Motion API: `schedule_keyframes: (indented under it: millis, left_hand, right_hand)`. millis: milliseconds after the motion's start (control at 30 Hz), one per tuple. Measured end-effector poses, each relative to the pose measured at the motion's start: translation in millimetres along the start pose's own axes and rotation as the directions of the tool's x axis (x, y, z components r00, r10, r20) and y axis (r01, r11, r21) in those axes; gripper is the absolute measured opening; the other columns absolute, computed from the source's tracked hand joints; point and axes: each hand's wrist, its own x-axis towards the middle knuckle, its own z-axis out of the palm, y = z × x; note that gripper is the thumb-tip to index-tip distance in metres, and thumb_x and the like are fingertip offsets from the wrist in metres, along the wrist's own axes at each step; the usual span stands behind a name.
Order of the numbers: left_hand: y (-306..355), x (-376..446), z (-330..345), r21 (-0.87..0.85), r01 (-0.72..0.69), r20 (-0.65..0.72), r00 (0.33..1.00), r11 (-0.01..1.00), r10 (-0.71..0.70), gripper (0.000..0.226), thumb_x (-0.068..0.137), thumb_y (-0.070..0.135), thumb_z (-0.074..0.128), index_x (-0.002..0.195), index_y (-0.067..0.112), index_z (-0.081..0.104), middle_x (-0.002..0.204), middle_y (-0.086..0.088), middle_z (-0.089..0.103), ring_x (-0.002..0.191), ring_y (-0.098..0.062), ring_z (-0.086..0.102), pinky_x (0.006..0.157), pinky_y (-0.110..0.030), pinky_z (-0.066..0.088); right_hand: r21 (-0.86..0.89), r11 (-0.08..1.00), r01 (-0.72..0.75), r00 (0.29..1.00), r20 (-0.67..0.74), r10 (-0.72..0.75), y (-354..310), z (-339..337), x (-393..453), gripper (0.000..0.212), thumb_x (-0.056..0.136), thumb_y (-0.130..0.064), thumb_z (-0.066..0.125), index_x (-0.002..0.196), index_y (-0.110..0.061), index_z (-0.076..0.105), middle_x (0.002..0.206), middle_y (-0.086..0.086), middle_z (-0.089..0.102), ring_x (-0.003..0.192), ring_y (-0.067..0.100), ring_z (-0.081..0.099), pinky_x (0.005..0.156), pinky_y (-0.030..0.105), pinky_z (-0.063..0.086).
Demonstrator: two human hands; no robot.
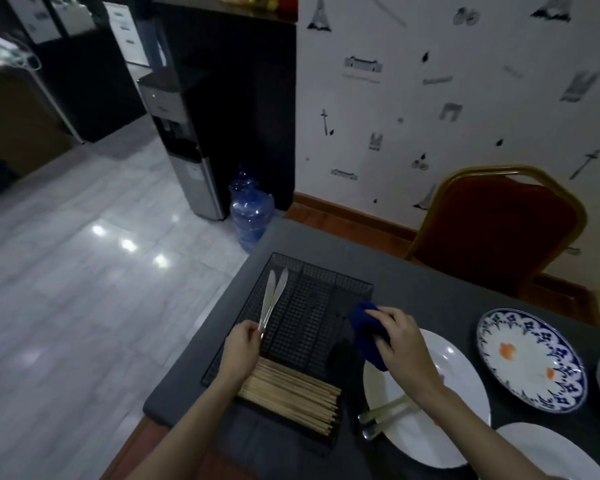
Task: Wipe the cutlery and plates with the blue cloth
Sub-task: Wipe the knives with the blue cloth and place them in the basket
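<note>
left hand (242, 344) around two slim steel knives (273, 295)

Dim, bluish light is filling the room, and the picture is looking soft throughout. Ceiling lights are glaring as bright spots on the glossy floor (84, 254), while wide-angle distortion is bending the edges.

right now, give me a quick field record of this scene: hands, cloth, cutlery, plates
left hand: holds two knives by the handles over the black mesh tray
right hand: grips the blue cloth
chopsticks: stacked in the tray's near compartment
white plate: carries cutlery, orange smear
patterned plate: orange smears
</note>
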Motion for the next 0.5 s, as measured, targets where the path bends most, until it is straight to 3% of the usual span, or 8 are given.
schedule_keyframes:
  millis: [100, 167, 400, 500]
  left_hand:
    - [1, 24, 7, 0.089, -0.019, -0.019, 1.000, 0.996, 0.021, 0.024, 0.097, 0.005, 0.046, 0.078, 0.004, 0.060, 0.069, -0.003, 0.056, 0.061, -0.012, 0.048, 0.049, -0.018, 0.032]
    - [2, 40, 15, 0.136, -0.042, 0.024, 0.999, 0.990, 0.039, 0.026, 0.097, 0.003, 0.044, 0.076, 0.005, 0.058, 0.071, -0.007, 0.055, 0.066, -0.017, 0.049, 0.047, -0.022, 0.029]
    - [-11, 66, 34, 0.203, -0.033, 0.029, 0.999, 0.979, 0.028, 0.026, 0.096, 0.006, 0.047, 0.082, -0.006, 0.065, 0.084, -0.019, 0.067, 0.079, -0.029, 0.060, 0.065, -0.035, 0.044]
    - [-9, 65, 31, 0.245, -0.062, -0.005, 0.998, 0.967, 0.065, 0.023, 0.096, 0.005, 0.047, 0.091, -0.005, 0.066, 0.094, -0.018, 0.065, 0.082, -0.024, 0.057, 0.072, -0.036, 0.047]
  right_hand:
    - [0.017, 1.000, 0.015, 0.999, 0.030, -0.015, -5, 8, 7, 0.048, 0.080, 0.004, 0.063, 0.125, -0.012, 0.058, 0.120, 0.005, 0.056, 0.105, 0.019, 0.048, 0.092, 0.027, 0.034]
    - [0.014, 1.000, 0.022, 0.998, 0.053, -0.023, -6, 9, 10, 0.049, 0.080, 0.004, 0.062, 0.125, -0.012, 0.058, 0.120, 0.005, 0.055, 0.106, 0.018, 0.047, 0.092, 0.026, 0.033]
    - [-0.019, 1.000, 0.021, 0.992, 0.121, -0.018, 4, 4, 12, 0.050, 0.078, 0.006, 0.062, 0.125, -0.012, 0.058, 0.119, 0.006, 0.056, 0.104, 0.019, 0.047, 0.090, 0.028, 0.031]
    - [-0.018, 1.000, 0.004, 0.992, 0.127, -0.001, 10, 0, 6, 0.050, 0.078, 0.005, 0.063, 0.125, -0.012, 0.058, 0.120, 0.005, 0.056, 0.104, 0.017, 0.046, 0.090, 0.027, 0.031]
